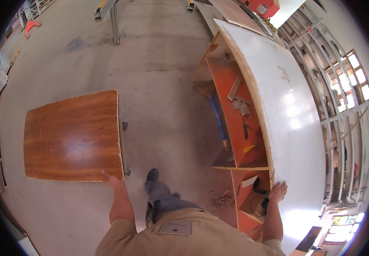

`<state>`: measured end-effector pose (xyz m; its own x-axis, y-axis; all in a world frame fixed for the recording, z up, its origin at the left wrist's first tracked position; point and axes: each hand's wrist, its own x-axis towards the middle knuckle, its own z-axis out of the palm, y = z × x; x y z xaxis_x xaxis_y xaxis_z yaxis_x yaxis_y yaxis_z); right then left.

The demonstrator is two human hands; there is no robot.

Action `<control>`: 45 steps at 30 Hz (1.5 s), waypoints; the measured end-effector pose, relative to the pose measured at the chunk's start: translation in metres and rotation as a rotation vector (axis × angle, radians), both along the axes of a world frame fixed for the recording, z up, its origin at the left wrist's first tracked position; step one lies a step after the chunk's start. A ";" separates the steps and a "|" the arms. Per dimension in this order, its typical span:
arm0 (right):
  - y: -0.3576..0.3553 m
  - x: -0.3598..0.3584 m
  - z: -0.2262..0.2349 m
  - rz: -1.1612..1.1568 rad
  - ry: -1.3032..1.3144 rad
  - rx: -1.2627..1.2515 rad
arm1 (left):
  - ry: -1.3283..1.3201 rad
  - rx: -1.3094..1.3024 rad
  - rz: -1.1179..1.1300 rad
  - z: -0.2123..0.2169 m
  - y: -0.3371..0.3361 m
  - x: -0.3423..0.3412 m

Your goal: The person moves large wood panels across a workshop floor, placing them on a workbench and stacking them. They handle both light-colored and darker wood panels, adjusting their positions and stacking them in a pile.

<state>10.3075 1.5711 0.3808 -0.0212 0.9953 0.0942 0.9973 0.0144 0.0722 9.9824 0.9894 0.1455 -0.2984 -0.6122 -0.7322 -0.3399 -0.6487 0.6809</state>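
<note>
Brown, wood-grained board [73, 136] stood low at the person's left, well apart from the bench [297, 149], its far right and near right corners each close to a dark castor [125, 126]; presumably it topped something wheeled, which would explain its place out on the open floor [159, 106]. Left hand [115, 181] met the board at the near right corner, one digit laid over the top. Remaining fingers were hidden at the edge, so could not tell whether they had closed beneath; a corner hold like that would suit steadying or steering. Right hand [279, 191] held nothing: it rested palm down, fingers loosely extended, on the bench's white top at the left edge, near end, probably as a prop for body weight. Below that edge, the open orange shelf [240, 136] carried a crumpled pale scrap [240, 106] toward the far end and a yellow-handled tool [249, 148] nearer, likely stowed there to spare the top. Blue pole [217, 117] slanted along the shelf's left edge, perhaps parked within reach.
</note>
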 end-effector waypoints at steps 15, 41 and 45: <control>0.005 0.003 -0.001 0.042 0.042 0.010 | -0.083 0.013 0.092 -0.012 -0.014 -0.016; -0.016 -0.202 0.011 1.487 0.588 -0.303 | -0.413 -0.184 -1.234 -0.059 0.096 0.060; -0.040 -0.260 -0.003 1.716 0.493 -0.868 | -0.062 -0.093 -1.153 -0.009 0.213 0.018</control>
<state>10.0479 1.5306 0.3783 -0.9648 -0.2620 -0.0220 -0.1695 0.6836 -0.7099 10.0003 1.2027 0.1365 -0.6796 -0.0523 -0.7317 -0.7317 0.1201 0.6710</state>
